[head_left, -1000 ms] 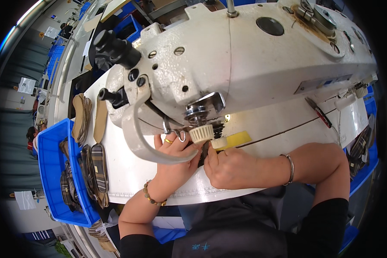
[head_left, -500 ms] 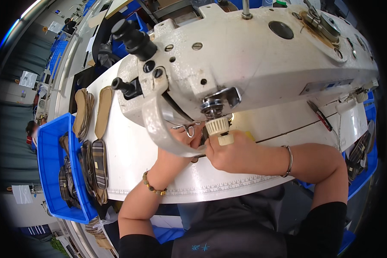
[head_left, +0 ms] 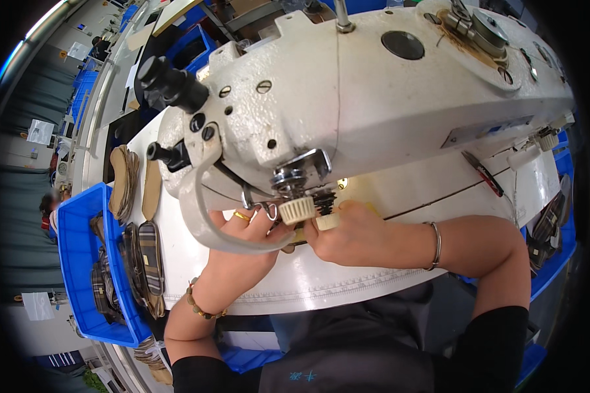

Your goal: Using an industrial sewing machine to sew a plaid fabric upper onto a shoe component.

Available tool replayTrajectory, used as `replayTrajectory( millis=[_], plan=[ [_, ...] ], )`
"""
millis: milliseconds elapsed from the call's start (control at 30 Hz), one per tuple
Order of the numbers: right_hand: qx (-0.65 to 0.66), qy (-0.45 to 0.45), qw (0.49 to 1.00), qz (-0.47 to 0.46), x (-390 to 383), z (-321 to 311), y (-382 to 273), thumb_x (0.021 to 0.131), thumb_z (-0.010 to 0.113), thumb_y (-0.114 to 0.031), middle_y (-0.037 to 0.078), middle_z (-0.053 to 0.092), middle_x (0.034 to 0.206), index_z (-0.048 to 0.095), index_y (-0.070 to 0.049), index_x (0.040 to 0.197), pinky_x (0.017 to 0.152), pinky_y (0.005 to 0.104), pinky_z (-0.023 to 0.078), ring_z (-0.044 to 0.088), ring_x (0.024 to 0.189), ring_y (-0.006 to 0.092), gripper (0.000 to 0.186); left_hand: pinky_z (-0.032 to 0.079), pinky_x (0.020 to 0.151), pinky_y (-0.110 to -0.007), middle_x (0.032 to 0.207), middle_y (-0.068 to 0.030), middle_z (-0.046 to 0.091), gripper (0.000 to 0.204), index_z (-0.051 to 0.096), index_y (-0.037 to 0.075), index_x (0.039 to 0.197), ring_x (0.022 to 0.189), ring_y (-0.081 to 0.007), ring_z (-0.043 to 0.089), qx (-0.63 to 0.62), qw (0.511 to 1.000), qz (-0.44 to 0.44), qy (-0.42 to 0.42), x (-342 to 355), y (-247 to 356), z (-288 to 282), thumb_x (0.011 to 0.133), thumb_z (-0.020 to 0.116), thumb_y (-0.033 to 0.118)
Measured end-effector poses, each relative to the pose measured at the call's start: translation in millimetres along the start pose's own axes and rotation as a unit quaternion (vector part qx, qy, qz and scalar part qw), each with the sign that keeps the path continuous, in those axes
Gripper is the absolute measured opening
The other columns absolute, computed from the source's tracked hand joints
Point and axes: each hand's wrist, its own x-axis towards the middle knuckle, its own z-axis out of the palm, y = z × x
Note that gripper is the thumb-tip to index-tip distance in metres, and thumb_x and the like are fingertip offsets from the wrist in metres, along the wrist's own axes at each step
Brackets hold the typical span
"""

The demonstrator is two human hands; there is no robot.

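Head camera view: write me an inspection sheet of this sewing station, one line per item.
Surface: white table, stitched front edge.
Job's things: white sewing machine; yellow piece under its needle area, mostly hidden.
Clutter: blue bin at left with striped pieces; tan pieces stacked behind.
Grippers: left hand and right hand both on the yellow piece; grip hidden.
Cables: thin dark thread across the table.
Surroundings: more blue bins, another person far left.

The single head-worn fisheye view is looking steeply down from close above a white sewing machine, which is filling the upper frame. The person's forearms are entering from the lower edge, and straight edges are bending toward the rim.
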Motion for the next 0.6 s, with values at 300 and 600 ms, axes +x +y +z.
replayTrajectory(
  millis=[300,600],
  plan=[
    [0.048,0.007,0.999,-0.020,-6.8,-3.8,-12.5,0.062,0.065,-0.014,0.041,0.065,0.090,0.062,0.006,0.066,0.036,0.0323,0.045,0.061,0.046,0.0220,0.021,0.045,0.068,-0.038,0.098,-0.0015,0.065,0.027,0.075,0.011,0.091,0.084,-0.0233,0.061,-0.118,0.992,0.016,0.047,-1.7,-10.9,25.2,0.064,0.079,0.006],
    [-0.001,-0.035,0.998,-0.054,-7.6,-10.2,-15.8,0.070,0.062,-0.016,0.029,0.069,0.086,0.067,0.006,0.080,0.041,0.0271,0.046,0.063,0.053,0.0160,0.024,0.044,0.060,-0.031,0.103,0.0022,0.067,0.019,0.074,0.016,0.093,0.070,-0.0151,0.062,-0.157,0.986,0.041,0.044,4.1,-9.1,32.5,0.074,0.074,0.019]
  ],
)
